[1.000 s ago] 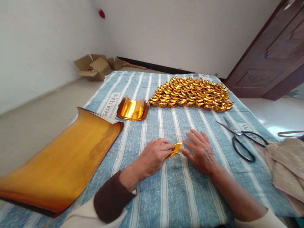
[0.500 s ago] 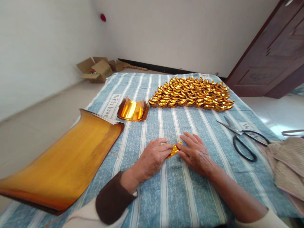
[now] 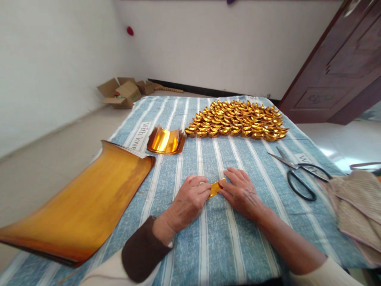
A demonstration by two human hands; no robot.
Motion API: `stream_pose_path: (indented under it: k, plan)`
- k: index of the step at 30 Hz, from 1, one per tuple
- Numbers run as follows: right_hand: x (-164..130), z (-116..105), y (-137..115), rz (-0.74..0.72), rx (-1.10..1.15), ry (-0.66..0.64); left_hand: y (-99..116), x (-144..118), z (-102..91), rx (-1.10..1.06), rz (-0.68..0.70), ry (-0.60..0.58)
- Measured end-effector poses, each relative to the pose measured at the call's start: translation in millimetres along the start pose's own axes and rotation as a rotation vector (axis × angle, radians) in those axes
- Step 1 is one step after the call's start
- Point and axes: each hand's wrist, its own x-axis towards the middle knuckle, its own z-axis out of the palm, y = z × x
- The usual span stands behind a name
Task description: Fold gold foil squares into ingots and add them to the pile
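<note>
A small folded piece of gold foil paper [image 3: 216, 188] lies on the striped cloth between my two hands. My left hand [image 3: 193, 197] has its fingers bent and closed on the paper's left end. On the right end, my right hand [image 3: 241, 192] presses with thumb and fingertips, its other fingers stretched forward. Beyond the hands curls a short stack of shiny gold foil sheets [image 3: 165, 141]. To its right stand rows of folded gold paper ingots [image 3: 235, 121], packed close together. Part of the held paper is hidden under the fingers.
Large gold sheets [image 3: 86, 202] lie in a pile along the left side of the table. Black-handled scissors [image 3: 297, 167] rest open at the right, beside a beige cloth [image 3: 357, 202]. An open cardboard box [image 3: 122, 93] sits on the floor behind.
The view has shifted slightly. Both hands remain on the foil paper, and a little more of its gold surface shows between them, the fingers having moved slightly along it.
</note>
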Motion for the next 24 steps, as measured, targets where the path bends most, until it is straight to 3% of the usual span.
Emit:
stream_pose_path:
  k: [10, 24]
  plan:
    - [-1.6, 2.7, -0.2, -0.009, -0.030, -0.008, 1.6, -0.1, -0.2, 0.081, 0.028, 0.003]
    - [0.1, 2.5, 0.0, -0.020, -0.035, -0.002, 1.6, -2.1, 1.9, 0.161, 0.016, 0.100]
